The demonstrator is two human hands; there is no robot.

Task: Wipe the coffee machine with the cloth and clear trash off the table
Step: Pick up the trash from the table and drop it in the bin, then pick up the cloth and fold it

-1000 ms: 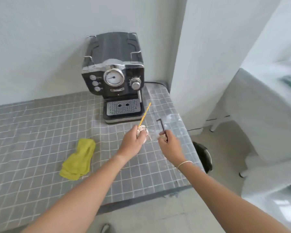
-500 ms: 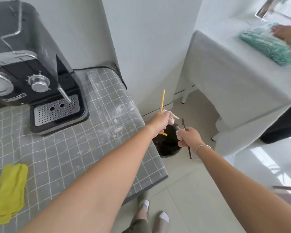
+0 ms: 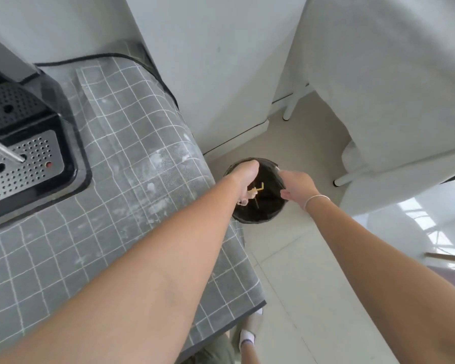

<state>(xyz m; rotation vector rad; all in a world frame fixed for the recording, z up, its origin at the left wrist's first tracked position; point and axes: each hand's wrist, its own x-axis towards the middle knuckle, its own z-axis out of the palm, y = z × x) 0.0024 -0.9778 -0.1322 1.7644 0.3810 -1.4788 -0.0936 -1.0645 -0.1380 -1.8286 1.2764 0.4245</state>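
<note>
Both of my hands hang over a black trash bin [image 3: 272,217] that stands on the floor beside the table's right edge. My left hand [image 3: 245,177] points down into the bin, closed around a crumpled wrapper and a yellow stick [image 3: 259,186]. My right hand [image 3: 296,185] is over the bin's right rim with its fingers apart and nothing in them. A thin dark stick [image 3: 257,203] shows inside the bin. The black coffee machine [image 3: 26,164] with its perforated drip tray stands at the far left on the grey checked tablecloth [image 3: 142,158]. The cloth is out of view.
A white panel [image 3: 216,74] rises behind the bin. A white-draped table [image 3: 392,101] with white legs fills the right side. My feet in white socks [image 3: 247,337] stand on the pale tiled floor below the table edge.
My view has swung right and down from the table to the bin. Both hands moved off the table and lowered over the bin; the dark stick has left my right hand.
</note>
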